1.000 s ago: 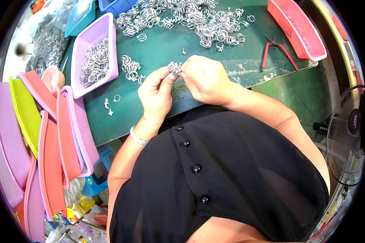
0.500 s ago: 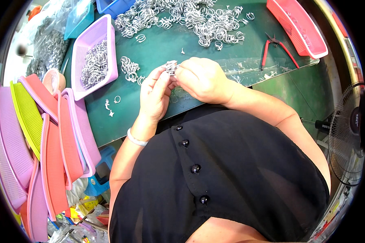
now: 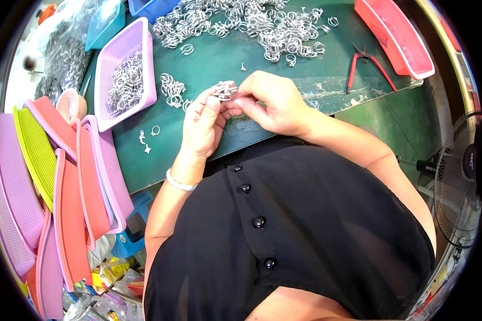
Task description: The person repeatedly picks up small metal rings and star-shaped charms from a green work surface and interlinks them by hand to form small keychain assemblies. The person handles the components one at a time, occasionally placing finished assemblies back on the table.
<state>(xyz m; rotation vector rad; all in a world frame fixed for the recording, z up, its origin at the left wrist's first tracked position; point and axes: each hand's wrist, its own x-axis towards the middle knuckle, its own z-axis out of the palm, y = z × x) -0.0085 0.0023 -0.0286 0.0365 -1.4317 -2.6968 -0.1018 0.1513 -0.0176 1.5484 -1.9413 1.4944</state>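
Looking down through the head camera, I see a dark green desk [image 3: 219, 59] filling the upper half of the view, its near edge running just above the person's black buttoned top. Both hands meet over that near edge: the left hand [image 3: 201, 125] and the right hand [image 3: 270, 104] have their fingers pinched together on a small cluster of silver rings [image 3: 223, 90], which sits in the air between the fingertips, just above the desk surface (I cannot tell how many pieces are in it).

Across the far side of the desk lies a wide heap of loose silver rings [image 3: 251, 24], with a smaller clump [image 3: 171, 88] just left of the hands. A lilac basket [image 3: 124, 72] at the left holds more of them. Red-handled pliers [image 3: 367, 64] lie to the right, near a long pink tray [image 3: 393, 35] at the desk's corner. A clear plastic sheet [image 3: 326, 91] covers the surface just beyond the right hand.

Beside the desk on the left stands a stack of mesh trays [image 3: 53, 187] in pink, orange and yellow-green. At the right edge a floor fan [image 3: 460, 176] is partly visible.
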